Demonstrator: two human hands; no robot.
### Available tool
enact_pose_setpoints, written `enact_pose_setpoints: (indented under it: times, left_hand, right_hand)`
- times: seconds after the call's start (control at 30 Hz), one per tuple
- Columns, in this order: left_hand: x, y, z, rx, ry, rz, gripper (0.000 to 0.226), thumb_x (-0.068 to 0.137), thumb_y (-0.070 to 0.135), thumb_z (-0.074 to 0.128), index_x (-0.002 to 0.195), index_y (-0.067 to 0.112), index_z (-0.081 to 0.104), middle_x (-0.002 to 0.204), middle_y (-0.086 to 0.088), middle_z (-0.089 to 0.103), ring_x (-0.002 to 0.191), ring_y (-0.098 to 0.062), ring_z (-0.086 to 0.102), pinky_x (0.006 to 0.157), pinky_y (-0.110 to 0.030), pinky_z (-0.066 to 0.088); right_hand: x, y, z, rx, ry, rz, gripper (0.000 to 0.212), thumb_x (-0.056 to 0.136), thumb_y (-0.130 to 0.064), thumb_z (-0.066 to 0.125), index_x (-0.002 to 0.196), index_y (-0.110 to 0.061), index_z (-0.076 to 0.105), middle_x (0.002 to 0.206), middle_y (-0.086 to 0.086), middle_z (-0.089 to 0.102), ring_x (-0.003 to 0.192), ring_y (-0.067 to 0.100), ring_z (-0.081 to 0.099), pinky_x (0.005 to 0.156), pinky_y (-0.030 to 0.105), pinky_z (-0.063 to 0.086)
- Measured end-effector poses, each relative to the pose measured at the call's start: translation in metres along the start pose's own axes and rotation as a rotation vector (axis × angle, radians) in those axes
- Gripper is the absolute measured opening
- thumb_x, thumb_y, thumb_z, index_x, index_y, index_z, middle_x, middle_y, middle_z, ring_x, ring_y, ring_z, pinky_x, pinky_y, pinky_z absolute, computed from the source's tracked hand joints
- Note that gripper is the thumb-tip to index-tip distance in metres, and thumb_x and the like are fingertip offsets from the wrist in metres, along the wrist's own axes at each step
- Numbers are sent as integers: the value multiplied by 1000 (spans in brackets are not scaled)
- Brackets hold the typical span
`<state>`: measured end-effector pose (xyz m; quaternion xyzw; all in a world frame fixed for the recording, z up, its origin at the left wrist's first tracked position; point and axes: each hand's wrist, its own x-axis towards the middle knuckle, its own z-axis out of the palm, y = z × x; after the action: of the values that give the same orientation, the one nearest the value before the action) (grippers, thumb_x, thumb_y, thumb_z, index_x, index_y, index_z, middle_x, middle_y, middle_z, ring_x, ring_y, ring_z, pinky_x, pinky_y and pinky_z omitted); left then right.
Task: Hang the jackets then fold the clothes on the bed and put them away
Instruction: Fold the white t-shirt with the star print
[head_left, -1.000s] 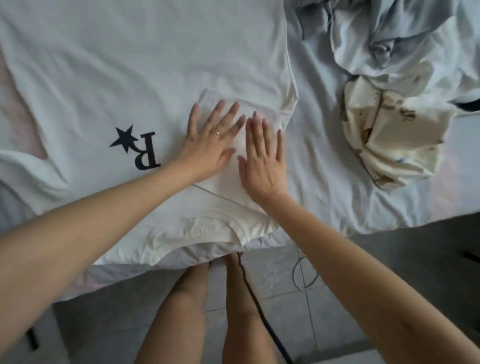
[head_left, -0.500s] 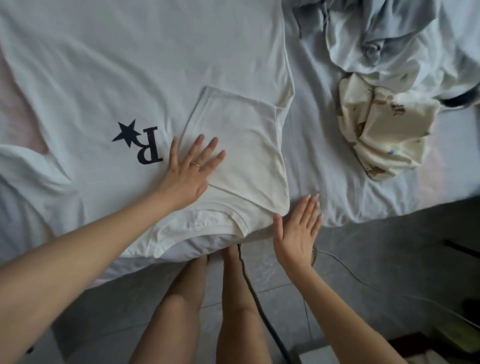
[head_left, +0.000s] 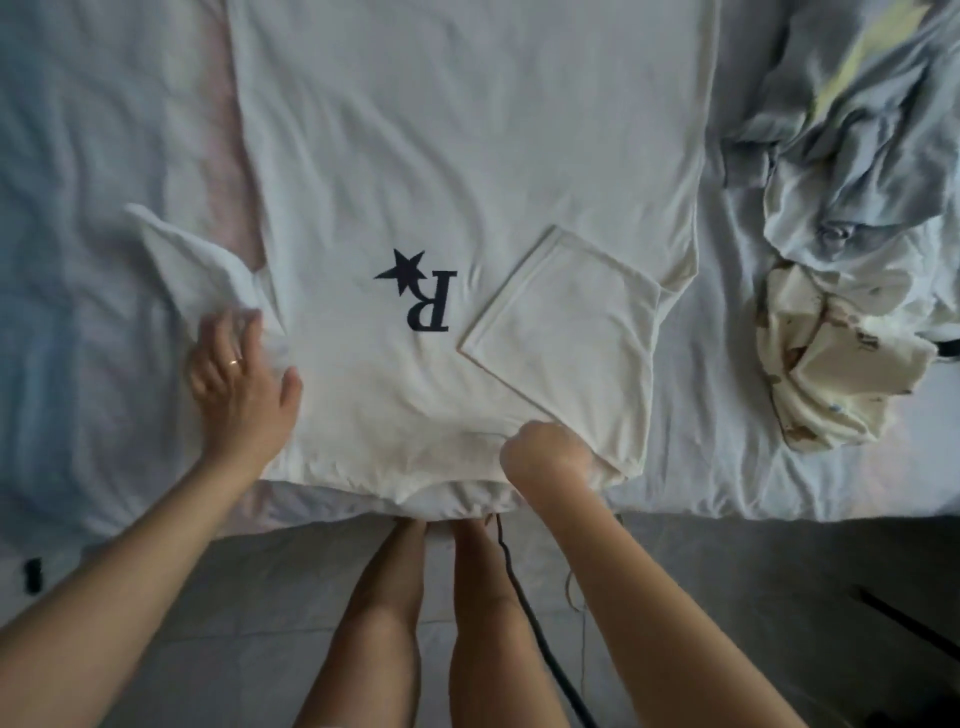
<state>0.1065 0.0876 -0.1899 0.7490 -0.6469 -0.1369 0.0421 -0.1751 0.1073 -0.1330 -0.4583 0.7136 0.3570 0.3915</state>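
At 9 o'clock the pale bed sheet (head_left: 78, 260) lies wrinkled. My left hand (head_left: 236, 384) rests flat just right of it, fingers straight, on the shoulder of the white T-shirt (head_left: 467, 156). Its fingertips blur into the loose left sleeve (head_left: 197, 260), which angles out toward 10 o'clock.

The T-shirt lies spread in the middle of the bed, its long axis running from 6 to 12 o'clock with the collar end nearest me. The top edge of the view cuts off the hem. Its only writing is a black star and a capital R (head_left: 418, 296), upside down to me.

The right sleeve (head_left: 566, 332) is folded in across the chest. My right hand (head_left: 545, 452) is apart from the left, curled tight on the T-shirt's near edge at 6 o'clock, its fingers hidden under the knuckles. A black cable (head_left: 524, 597) runs down the floor.

At 2 o'clock lies a crumpled blue-grey garment (head_left: 857, 130), with a cream printed garment (head_left: 831, 374) at 3; its print is too small to read.
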Motion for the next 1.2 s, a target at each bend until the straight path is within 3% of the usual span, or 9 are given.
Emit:
enact_pose_setpoints:
  times: [0.17,0.27,0.33,0.5,0.67,0.8,0.9,1.07,1.2]
  left_hand:
    - [29,-66,-19,-443,82,-896,73,85,30,63,141,-5,30,146,-27,31,136,-38,30,109,-35,23]
    - [46,-96,-26,-744,116,-1011,48,69,42,61,96,2,56,94,-18,60,95,-33,57,79,-34,43]
    - [61,-80,-20,-993,1,-929,35,72,35,68,94,11,53,76,-4,55,76,-23,54,62,-29,42]
    - [69,-62,-22,-1281,-177,-795,29,70,8,77,90,13,57,87,-7,65,79,-18,61,77,-33,50]
    - [42,-72,-36,-1392,-222,-672,27,58,25,76,81,15,68,82,-7,67,77,-20,63,70,-31,47]
    - [30,-71,-38,-1718,-175,-793,34,61,5,59,93,16,64,94,-9,63,90,-25,61,79,-39,44]
    - [24,-64,-41,-1853,-192,-766,42,68,-4,53,107,12,59,100,-7,67,95,-20,66,85,-37,51]
    - [27,-42,-51,-1423,-119,-708,39,62,12,61,100,12,57,89,-3,63,84,-13,62,79,-30,50]
    - [21,4,-61,-841,-183,-65,42,74,18,66,114,20,51,118,7,58,102,5,53,90,-22,40]
  right_hand:
    - [21,-81,-57,115,114,-187,15,84,-15,37,82,-13,52,90,7,71,87,25,66,76,28,50]
    - [29,-142,-68,-2,238,-376,21,91,-18,37,97,-12,57,97,8,62,95,29,60,72,29,40]
    - [33,-155,-72,-4,268,-462,22,95,-20,38,99,-9,56,100,12,61,96,31,59,72,30,39]
    - [26,-191,-36,93,153,-602,21,92,-15,43,112,-11,48,97,6,57,96,32,59,72,32,39]
    - [9,-196,9,468,-10,-879,76,87,-2,57,149,-21,16,127,4,36,95,19,51,82,29,48]
    - [1,-199,14,811,-183,-742,68,94,-4,51,150,-28,21,137,2,36,95,0,52,78,13,46]
    - [2,-200,14,840,-231,-668,65,96,-11,49,150,-31,20,144,-1,34,102,-1,49,87,21,43]
    - [7,-213,-6,832,-361,-552,53,94,-59,36,143,-42,27,138,-2,38,115,23,51,93,40,42]
    - [26,-189,-25,1329,-587,-413,66,93,-69,10,125,-29,52,123,5,59,115,28,54,104,47,36]
